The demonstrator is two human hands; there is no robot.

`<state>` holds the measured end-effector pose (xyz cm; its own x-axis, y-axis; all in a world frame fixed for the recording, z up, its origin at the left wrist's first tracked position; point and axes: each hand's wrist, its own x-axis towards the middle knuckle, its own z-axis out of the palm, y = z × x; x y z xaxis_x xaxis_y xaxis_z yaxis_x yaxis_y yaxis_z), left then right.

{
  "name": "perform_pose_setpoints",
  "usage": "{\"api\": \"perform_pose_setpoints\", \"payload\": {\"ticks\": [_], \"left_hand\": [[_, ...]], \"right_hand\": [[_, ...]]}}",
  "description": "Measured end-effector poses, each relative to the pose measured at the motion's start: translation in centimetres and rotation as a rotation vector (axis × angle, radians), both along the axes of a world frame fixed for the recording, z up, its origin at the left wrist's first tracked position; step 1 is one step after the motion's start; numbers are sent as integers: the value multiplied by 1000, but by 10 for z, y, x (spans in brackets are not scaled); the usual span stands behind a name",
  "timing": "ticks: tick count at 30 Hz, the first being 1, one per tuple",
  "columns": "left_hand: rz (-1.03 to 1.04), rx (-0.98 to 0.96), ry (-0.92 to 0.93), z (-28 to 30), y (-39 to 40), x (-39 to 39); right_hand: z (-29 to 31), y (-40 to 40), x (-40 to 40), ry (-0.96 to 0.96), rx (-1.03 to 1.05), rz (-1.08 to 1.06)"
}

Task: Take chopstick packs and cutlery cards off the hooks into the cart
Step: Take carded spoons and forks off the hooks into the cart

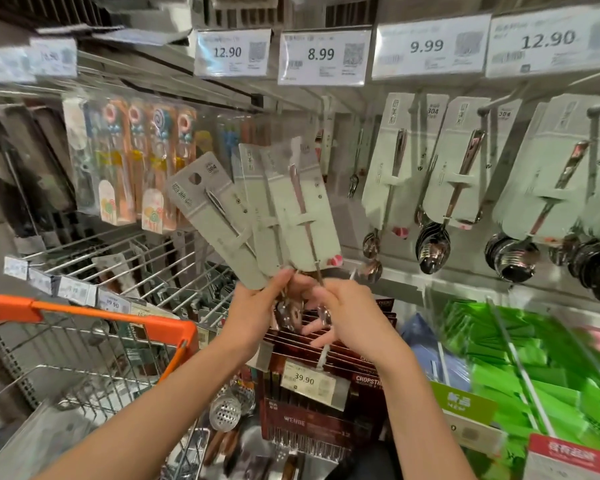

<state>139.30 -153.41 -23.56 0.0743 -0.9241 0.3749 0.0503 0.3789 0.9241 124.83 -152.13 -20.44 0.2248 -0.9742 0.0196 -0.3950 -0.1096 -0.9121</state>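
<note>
— Cards first: where are they?

— Fanned in front of the display, clear of the hooks. Several pale cutlery cards (257, 216) spread upward from the left hand (257, 313), whose fingers and thumb pinch their lower ends so the bunch holds together. The right hand (347, 317) sits just beside, fingers curled near the spoon bowls hanging under the cards — whether it actually grips one cannot be told.

— Why hold them by the bottom?

— Probably because the heavy ends are there; both hands together keep the fan from slipping before it goes over the cart (94, 317), whose orange rim lies at lower left.

— Anything legible?

— Price tags along the top rail read 12.90 (227, 51), 8.99 (321, 54), 9.99 (426, 46) and 12.90 again. One card shows "304". A lower tag (303, 379) says 39.90, on dark red packs (326, 410) marked "CHOPSTI…" and "WENBE" — the lettering is blurred.

— What remains?

— More spoon cards (454, 168) hang on hooks at right, and colourful chopstick packs (146, 157) at left. The held bunch has yet to reach the cart.
</note>
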Motion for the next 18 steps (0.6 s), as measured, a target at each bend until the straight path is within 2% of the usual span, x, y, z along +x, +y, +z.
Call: {"api": "perform_pose_setpoints", "payload": {"ticks": [3,7,9,12,18], "left_hand": [[49,-3,25,-2,-7,8],[73,-4,20,-9,-19,16],[54,16,9,-12,-19,15],[44,11,10,-12,-16,12],[-32,71,131,-7,-10,8]], "right_hand": [[-5,-10,-11,-89,-204,-218],[-15,-14,-21,-304,-430,-360],[-18,-14,-23,-319,-497,-410],[-17,-13,-26,-297,-535,-419],[-16,-12,-26,-255,-530,-416]]}}
